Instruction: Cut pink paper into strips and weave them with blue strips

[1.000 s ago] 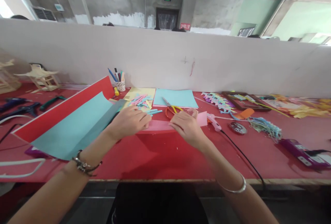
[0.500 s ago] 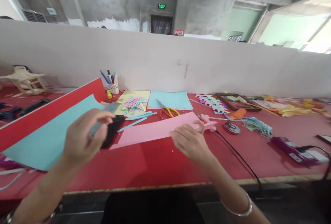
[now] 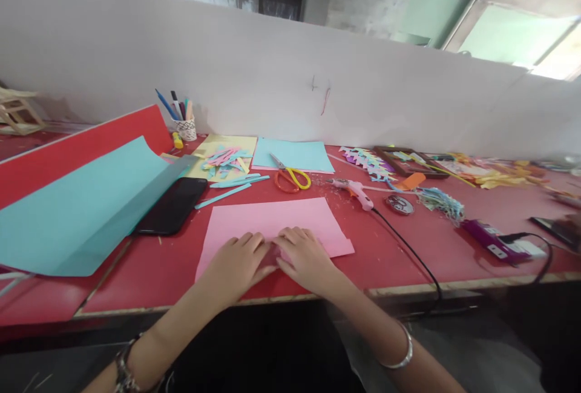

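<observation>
A sheet of pink paper [image 3: 272, 214] lies on the red tabletop in front of me, its near edge by the table's front edge. My left hand [image 3: 240, 263] grips that near edge with curled fingers, its thumb below. Right beside it, my right hand [image 3: 302, 257] grips the same edge, fingertips on top. The two hands almost touch at the middle. A narrow pink flap sticks out at the paper's right corner. The part of the edge under my fingers is hidden.
Behind the paper are scissors [image 3: 290, 175], a pink glue gun [image 3: 356, 192] with a cord, and blue paper strips [image 3: 227, 193]. A black phone [image 3: 175, 206] and a curled blue sheet [image 3: 82, 211] are at left. A purple power strip [image 3: 492, 241] sits at right.
My left hand has come from the left to the pink paper. My right hand has moved left and nearer. The paper now lies closer and flatter. The view has tilted down.
</observation>
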`<state>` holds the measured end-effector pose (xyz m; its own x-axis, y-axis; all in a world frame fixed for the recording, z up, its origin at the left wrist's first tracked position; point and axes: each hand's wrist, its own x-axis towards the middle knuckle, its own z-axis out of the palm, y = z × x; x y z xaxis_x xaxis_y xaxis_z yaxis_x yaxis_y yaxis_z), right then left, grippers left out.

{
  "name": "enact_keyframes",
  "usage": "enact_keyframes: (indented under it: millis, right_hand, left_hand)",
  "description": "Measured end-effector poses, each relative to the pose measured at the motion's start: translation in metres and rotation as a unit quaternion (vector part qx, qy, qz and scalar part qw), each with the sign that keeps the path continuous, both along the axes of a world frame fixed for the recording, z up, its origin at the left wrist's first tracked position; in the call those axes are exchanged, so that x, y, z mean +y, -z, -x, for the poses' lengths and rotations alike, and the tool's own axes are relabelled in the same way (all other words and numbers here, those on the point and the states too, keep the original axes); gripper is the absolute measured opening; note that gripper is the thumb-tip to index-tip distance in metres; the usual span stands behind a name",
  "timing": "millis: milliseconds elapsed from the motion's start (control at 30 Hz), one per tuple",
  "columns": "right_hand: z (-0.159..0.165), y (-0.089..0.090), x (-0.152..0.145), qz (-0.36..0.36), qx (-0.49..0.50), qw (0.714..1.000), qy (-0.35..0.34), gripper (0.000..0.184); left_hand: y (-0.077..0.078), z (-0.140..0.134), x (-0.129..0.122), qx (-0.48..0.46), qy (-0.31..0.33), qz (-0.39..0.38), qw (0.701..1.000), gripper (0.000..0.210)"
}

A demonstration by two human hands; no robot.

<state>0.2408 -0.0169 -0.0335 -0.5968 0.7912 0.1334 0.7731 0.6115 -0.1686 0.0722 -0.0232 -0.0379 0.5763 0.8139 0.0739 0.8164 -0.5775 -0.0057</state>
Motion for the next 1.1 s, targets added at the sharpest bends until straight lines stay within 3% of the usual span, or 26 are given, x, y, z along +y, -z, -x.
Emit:
enact_keyframes:
  millis: [100,200,367,533,667,833,1100]
  right_hand:
    - [0.006,0.003,0.001,0.023,0.005,1.0,0.017,0.027]
    - [0.008,0.006,0.0,0.032,0.031,0.999,0.023,0.021]
    - [0.003,0.007,-0.004,0.03,0.066,0.997,0.0,0.021]
    - [-0.002,0.005,-0.005,0.06,0.079,0.995,-0.03,0.026]
    - [0.003,0.004,-0.008,0.02,0.05,0.999,-0.007,0.011]
    - [0.012,0.005,-0.004,-0.007,0.03,0.999,-0.037,0.011]
    - [-0.027,0.004,0.008,-0.103,0.078,0.989,-0.07,0.016]
  left_hand:
    - [0.004,0.005,0.008,-0.064,-0.01,0.074,0.995,0.021]
    - [0.008,0.009,0.013,-0.088,-0.005,0.097,0.991,0.012]
    - [0.012,0.01,0.006,-0.098,0.036,0.033,0.994,0.018]
    - [0.017,0.013,0.002,-0.087,0.042,0.018,0.995,0.02]
    - [0.017,0.013,0.001,-0.089,0.092,-0.067,0.99,0.026]
    - [0.011,0.013,-0.001,-0.103,0.127,-0.162,0.973,0.043]
    - [0.002,0.028,0.004,-0.141,0.124,-0.178,0.966,0.05]
